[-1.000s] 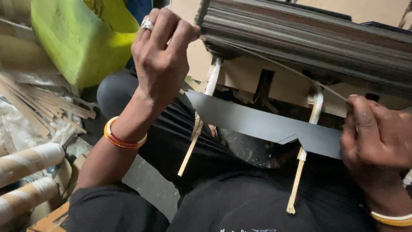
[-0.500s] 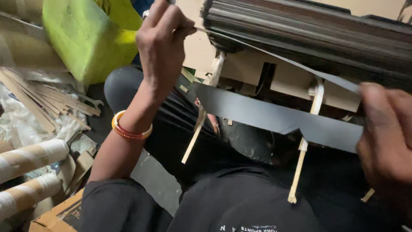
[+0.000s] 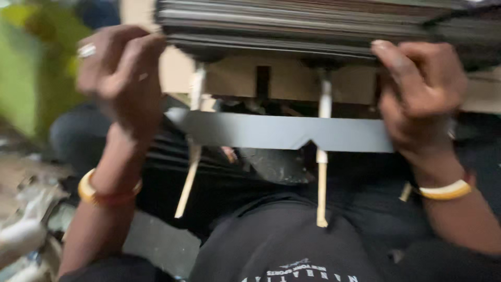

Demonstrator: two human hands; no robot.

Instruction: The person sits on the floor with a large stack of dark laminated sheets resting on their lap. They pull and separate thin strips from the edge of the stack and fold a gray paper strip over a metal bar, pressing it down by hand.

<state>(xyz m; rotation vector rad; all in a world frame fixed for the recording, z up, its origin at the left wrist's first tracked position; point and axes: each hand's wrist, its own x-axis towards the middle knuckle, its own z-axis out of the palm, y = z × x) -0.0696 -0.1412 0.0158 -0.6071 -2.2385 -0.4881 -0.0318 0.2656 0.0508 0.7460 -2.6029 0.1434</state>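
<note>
Dark grey card strip (image 3: 287, 131) lies crosswise below stack of dark sheets (image 3: 313, 26). Right hand (image 3: 417, 99) curled, pinching strip's right end. Left hand (image 3: 122, 83) blurred at stack's left edge; grip unclear.

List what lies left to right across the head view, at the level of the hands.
Green blurred object → left hand → left pale stick → grey notched strip → right pale stick → right hand.

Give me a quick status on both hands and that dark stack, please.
Left hand and right hand both at the dark sheet stack. Grey notched strip hangs below, across two pale sticks. Frame blurred.
</note>
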